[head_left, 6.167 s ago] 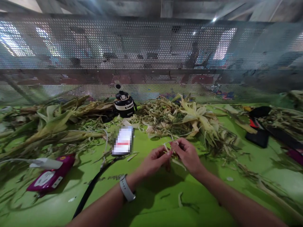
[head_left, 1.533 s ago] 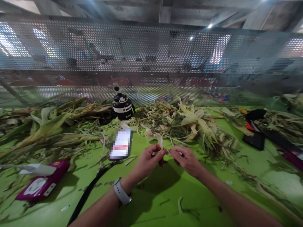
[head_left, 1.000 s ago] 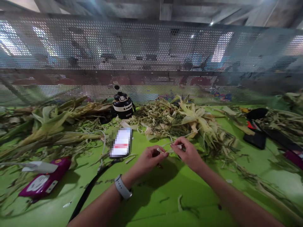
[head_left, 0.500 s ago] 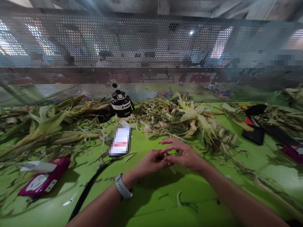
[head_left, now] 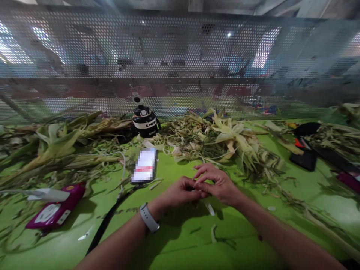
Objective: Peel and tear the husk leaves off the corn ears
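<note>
My left hand (head_left: pixel 182 192) and my right hand (head_left: pixel 218 183) meet over the green table (head_left: pixel 180 236). Both are closed, thumbs and fingertips pinched together. Whatever they hold is small and mostly hidden by the fingers. Just below my right fingertips shows a pale strip (head_left: pixel 209 207); whether it hangs from the fingers or lies on the table I cannot tell. Nearer me, a curled pale scrap (head_left: pixel 214 234) rests on the table. A white watch (head_left: pixel 149 218) is on my left wrist.
A lit phone (head_left: pixel 144 165) lies behind my left hand, with a dark strap beside it. Corn husks (head_left: pixel 233 135) and stalks are heaped along the back. A black bottle (head_left: pixel 144 122) stands before a perforated metal screen (head_left: pixel 174 56). Left is a purple device (head_left: pixel 56 210); right, a black phone (head_left: pixel 303 160).
My fingertips have drawn closer together, the right fingers curling in. The pale strip below them now shows more plainly. The view has shifted slightly.
</note>
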`<action>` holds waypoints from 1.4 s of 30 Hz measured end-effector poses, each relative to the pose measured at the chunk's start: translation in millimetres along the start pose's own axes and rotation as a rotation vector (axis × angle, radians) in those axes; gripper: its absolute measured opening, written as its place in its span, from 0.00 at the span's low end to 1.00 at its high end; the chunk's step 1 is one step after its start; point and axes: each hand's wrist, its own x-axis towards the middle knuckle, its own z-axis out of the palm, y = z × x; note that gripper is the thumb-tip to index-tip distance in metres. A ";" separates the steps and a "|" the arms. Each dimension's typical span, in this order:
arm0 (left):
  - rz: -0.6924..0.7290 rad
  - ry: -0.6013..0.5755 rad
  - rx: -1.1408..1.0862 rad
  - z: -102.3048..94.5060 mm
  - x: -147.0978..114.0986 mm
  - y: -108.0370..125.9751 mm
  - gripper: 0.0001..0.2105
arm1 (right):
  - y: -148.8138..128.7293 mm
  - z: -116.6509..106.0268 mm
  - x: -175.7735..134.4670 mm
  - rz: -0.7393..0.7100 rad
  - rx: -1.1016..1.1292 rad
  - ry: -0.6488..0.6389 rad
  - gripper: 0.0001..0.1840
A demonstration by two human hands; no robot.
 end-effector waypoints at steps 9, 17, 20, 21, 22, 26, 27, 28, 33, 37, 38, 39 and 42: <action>0.047 0.159 -0.158 5.4 1.7 -1.1 0.16 | -0.5 -18.4 6.0 0.288 -0.024 0.039 0.19; 0.062 0.210 -0.116 -2.4 4.7 -3.7 0.18 | 2.4 -16.9 3.1 0.191 -0.344 0.030 0.23; 0.080 0.243 -0.096 -5.1 5.2 -3.9 0.18 | -0.3 -11.6 2.5 0.125 -0.353 0.085 0.21; 0.080 0.250 -0.098 -5.8 5.3 -4.2 0.18 | -1.0 -10.6 2.2 0.117 -0.340 0.099 0.21; 0.077 0.252 -0.105 -6.4 5.3 -4.6 0.18 | -1.4 -10.3 2.1 0.119 -0.322 0.113 0.22; -0.012 0.214 -0.145 -7.4 3.6 -4.1 0.19 | -0.3 -15.6 2.3 0.268 -0.125 0.114 0.23; -0.040 0.203 -0.163 -7.3 2.7 -3.3 0.19 | 0.3 -18.2 2.7 0.319 -0.022 0.093 0.22; -0.063 0.198 -0.189 -7.0 1.9 -2.5 0.19 | 0.9 -20.7 3.3 0.360 0.088 0.062 0.20; -0.081 0.182 -0.273 -5.9 -0.2 -0.5 0.18 | 3.7 -23.5 5.0 0.415 0.303 -0.036 0.24; -0.041 0.162 -0.228 -7.5 2.5 -4.0 0.19 | 5.7 -17.1 4.1 0.377 0.188 0.117 0.19; -0.034 0.169 -0.222 -7.9 3.4 -5.1 0.19 | 6.2 -16.4 4.1 0.365 0.170 0.138 0.19; -0.032 0.184 -0.220 -8.1 4.2 -6.1 0.19 | 6.7 -16.4 4.4 0.359 0.159 0.144 0.19; -0.016 0.224 -0.248 -8.4 5.6 -7.8 0.18 | 8.7 -20.0 6.3 0.374 0.165 0.149 0.20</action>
